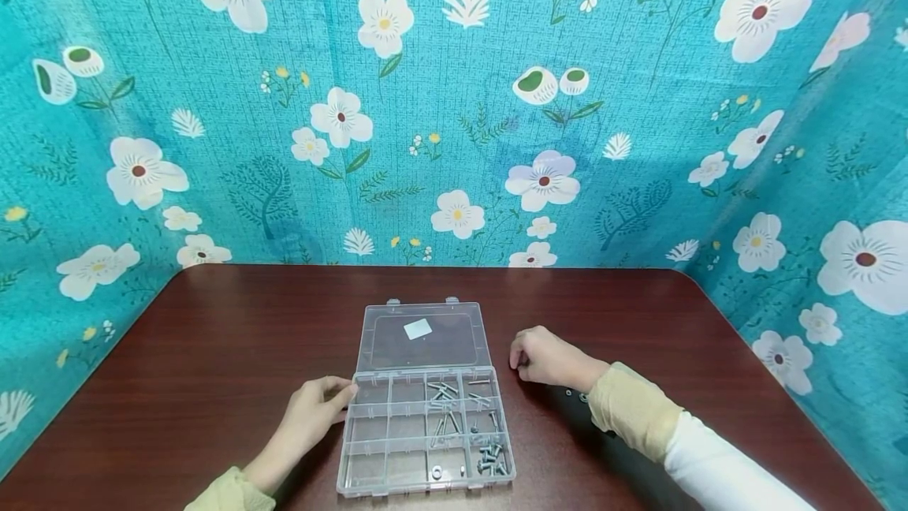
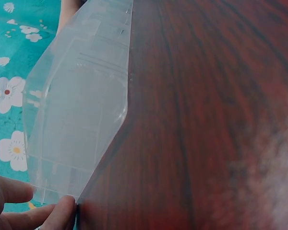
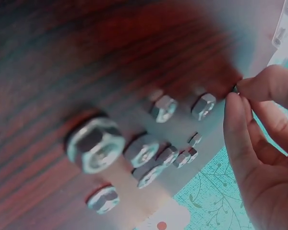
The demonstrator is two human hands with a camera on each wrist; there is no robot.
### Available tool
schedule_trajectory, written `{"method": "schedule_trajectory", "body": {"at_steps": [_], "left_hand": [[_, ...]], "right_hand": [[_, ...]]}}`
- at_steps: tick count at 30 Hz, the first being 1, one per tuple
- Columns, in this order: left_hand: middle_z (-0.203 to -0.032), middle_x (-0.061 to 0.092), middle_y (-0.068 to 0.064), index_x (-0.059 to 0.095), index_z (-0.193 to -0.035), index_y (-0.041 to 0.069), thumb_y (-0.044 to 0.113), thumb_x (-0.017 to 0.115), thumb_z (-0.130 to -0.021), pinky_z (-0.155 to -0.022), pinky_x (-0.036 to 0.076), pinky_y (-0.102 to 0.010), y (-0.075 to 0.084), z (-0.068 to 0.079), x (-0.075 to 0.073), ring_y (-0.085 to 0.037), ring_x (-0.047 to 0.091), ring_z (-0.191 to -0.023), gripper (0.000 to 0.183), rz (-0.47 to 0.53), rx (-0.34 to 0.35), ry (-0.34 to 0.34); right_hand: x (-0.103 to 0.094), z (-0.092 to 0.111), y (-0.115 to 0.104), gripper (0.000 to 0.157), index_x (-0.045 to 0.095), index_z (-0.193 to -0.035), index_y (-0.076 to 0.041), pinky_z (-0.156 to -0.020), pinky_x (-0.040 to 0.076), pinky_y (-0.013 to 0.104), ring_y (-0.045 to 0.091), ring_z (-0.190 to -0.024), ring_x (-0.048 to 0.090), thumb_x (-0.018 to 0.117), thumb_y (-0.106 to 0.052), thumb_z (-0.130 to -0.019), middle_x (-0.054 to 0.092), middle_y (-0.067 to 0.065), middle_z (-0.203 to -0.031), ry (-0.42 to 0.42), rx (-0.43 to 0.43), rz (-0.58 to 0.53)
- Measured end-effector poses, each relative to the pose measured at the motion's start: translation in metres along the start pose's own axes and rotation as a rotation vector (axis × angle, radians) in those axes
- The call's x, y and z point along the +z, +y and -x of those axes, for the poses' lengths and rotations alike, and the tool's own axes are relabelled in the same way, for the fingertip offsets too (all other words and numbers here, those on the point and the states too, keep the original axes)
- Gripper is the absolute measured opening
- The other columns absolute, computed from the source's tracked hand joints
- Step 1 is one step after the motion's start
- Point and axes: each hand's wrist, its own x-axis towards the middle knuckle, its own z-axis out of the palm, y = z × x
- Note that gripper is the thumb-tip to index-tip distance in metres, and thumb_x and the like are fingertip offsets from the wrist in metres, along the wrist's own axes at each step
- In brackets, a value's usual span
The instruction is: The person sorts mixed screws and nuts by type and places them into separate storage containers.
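A clear plastic compartment box stands on the table with its lid laid open behind it. My left hand grips the box's left wall, thumb at the rim and fingers lower on the side. Screws lie in the two right-hand columns. A small nut sits in a front compartment. To the right of the box, my right hand pinches a small nut between thumb and fingertip; most of it is hidden. Several loose hex nuts of different sizes lie on the table beside this hand.
The dark reddish wooden table extends around the box. A teal flowered curtain hangs behind it and along both sides. A white label shows on the lid. My right forearm partly covers the loose nuts in the head view.
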Motion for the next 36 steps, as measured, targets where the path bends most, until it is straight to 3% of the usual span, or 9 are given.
{"method": "schedule_trajectory", "body": {"at_steps": [6, 9, 17, 22, 28, 36], "left_hand": [[-0.095, 0.064, -0.017, 0.058, -0.106, -0.012, 0.011, 0.055, -0.090, -0.064, 0.058, -0.027, 0.000, -0.001, 0.000, -0.028, 0.064, -0.084, 0.029, 0.000, 0.008, -0.006], [-0.095, 0.065, -0.017, 0.059, -0.105, -0.012, 0.011, 0.056, -0.090, -0.064, 0.058, -0.027, 0.000, -0.001, 0.000, -0.027, 0.064, -0.084, 0.028, 0.004, 0.011, -0.004], [-0.095, 0.065, -0.016, 0.059, -0.105, -0.012, 0.010, 0.055, -0.090, -0.065, 0.058, -0.027, 0.000, -0.001, 0.000, -0.029, 0.064, -0.086, 0.027, -0.004, 0.009, -0.003], [-0.094, 0.065, -0.016, 0.059, -0.104, -0.012, 0.010, 0.056, -0.089, -0.064, 0.058, -0.026, -0.001, -0.001, 0.000, -0.027, 0.064, -0.085, 0.027, -0.013, 0.009, 0.003], [-0.094, 0.065, -0.016, 0.059, -0.105, -0.012, 0.011, 0.056, -0.089, -0.064, 0.058, -0.027, -0.001, -0.001, 0.000, -0.027, 0.064, -0.085, 0.028, -0.021, 0.017, 0.000], [-0.093, 0.065, -0.016, 0.060, -0.104, -0.012, 0.009, 0.057, -0.088, -0.064, 0.058, -0.025, -0.002, 0.000, 0.001, -0.027, 0.064, -0.084, 0.026, 0.002, 0.012, 0.009]], "right_hand": [[-0.001, 0.002, -0.006, 0.014, 0.063, -0.068, -0.011, -0.047, 0.043, 0.015, 0.004, -0.058, 0.044, 0.066, 0.002, -0.068, 0.054, -0.006, -0.067, -0.031, 0.030, 0.006], [-0.005, 0.007, -0.016, 0.012, 0.064, -0.069, -0.011, -0.048, 0.043, 0.014, 0.003, -0.059, 0.044, 0.069, 0.001, -0.069, 0.052, -0.007, -0.068, -0.011, 0.002, 0.020], [-0.014, 0.012, -0.061, 0.014, 0.065, -0.070, -0.009, -0.050, 0.040, 0.006, -0.001, -0.060, 0.044, 0.066, 0.004, -0.068, 0.052, -0.007, -0.068, 0.100, -0.235, 0.017], [-0.017, 0.014, -0.093, 0.014, 0.064, -0.073, -0.010, -0.055, 0.039, 0.000, -0.003, -0.063, 0.046, 0.065, 0.003, -0.069, 0.053, -0.007, -0.072, 0.082, -0.372, -0.039], [-0.012, 0.014, -0.118, 0.013, 0.063, -0.073, -0.012, -0.059, 0.037, -0.003, -0.005, -0.066, 0.045, 0.065, 0.000, -0.070, 0.053, -0.009, -0.074, 0.056, -0.482, -0.065], [0.001, 0.014, -0.133, 0.014, 0.063, -0.073, -0.015, -0.061, 0.034, -0.005, -0.008, -0.067, 0.042, 0.068, -0.002, -0.068, 0.053, -0.010, -0.074, 0.052, -0.548, 0.030]]}}
